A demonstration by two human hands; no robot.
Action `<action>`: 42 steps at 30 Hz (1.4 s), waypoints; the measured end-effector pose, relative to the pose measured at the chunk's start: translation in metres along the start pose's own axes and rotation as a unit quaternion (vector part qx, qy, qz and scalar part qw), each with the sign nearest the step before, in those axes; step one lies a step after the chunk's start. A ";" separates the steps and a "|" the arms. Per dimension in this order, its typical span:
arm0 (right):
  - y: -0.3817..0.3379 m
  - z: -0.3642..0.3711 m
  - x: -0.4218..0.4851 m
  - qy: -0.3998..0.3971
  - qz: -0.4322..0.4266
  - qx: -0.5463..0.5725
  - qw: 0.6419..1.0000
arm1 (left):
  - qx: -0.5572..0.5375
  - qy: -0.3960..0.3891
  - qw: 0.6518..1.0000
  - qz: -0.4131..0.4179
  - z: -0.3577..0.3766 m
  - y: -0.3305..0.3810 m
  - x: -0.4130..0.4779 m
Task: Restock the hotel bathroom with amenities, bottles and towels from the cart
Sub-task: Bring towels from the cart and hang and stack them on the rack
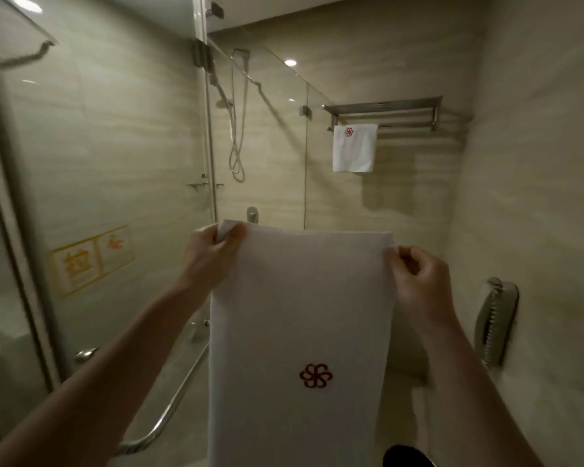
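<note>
Head view: a red knot-like emblem is stitched low on the towel. A yellow door sign is too blurred to be read. The towel's top corners are pinched by the left hand and the right hand, with fingers curled. The towel is held up before the shower glass, its long axis vertical.

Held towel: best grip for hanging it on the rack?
Its two top corners, one per hand, each from its own side, as left hand and right hand pinch. The towel hangs flat, so that grip likely keeps the top edge straight for the rack.
</note>
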State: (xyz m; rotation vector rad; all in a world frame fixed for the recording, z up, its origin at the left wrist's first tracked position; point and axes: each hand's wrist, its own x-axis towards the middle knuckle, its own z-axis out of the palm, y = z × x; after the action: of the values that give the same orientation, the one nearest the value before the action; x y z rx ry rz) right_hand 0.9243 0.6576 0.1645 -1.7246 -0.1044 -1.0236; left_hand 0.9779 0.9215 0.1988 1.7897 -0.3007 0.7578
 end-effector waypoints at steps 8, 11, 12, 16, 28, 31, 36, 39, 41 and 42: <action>0.063 0.054 0.084 0.040 -0.005 -0.072 0.997 | -0.084 -0.117 0.989 0.030 0.059 -0.090 0.118; 0.083 0.072 0.113 0.049 0.003 -0.085 0.995 | -0.085 -0.134 0.987 0.029 0.087 -0.115 0.159; 0.089 0.076 0.123 0.048 0.006 -0.088 0.995 | -0.091 -0.135 0.986 0.021 0.098 -0.122 0.172; 0.123 0.086 0.170 0.067 -0.003 -0.132 0.989 | -0.063 -0.186 0.980 -0.011 0.143 -0.147 0.228; 0.266 0.078 0.352 0.067 -0.039 -0.179 0.981 | -0.164 -0.251 0.952 -0.065 0.327 -0.181 0.361; 0.295 0.077 0.402 0.072 -0.013 -0.137 0.988 | -0.191 -0.243 0.949 -0.062 0.372 -0.182 0.395; 0.336 0.092 0.474 0.054 0.050 -0.056 0.996 | -0.179 -0.222 0.957 -0.049 0.431 -0.192 0.452; 0.360 0.106 0.513 0.057 0.091 0.006 0.994 | -0.179 -0.233 0.955 -0.031 0.466 -0.199 0.484; 0.376 0.115 0.539 0.066 0.108 0.063 0.990 | -0.187 -0.234 0.954 -0.012 0.489 -0.202 0.506; 0.384 0.120 0.552 0.071 0.109 0.088 0.988 | -0.195 -0.232 0.953 -0.003 0.501 -0.204 0.518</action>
State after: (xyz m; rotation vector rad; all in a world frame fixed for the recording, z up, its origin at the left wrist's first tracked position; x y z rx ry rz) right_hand 1.5406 0.3741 0.2441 -1.4629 0.0820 -0.9429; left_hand 1.6569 0.6163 0.2787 1.5666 -0.7052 0.2367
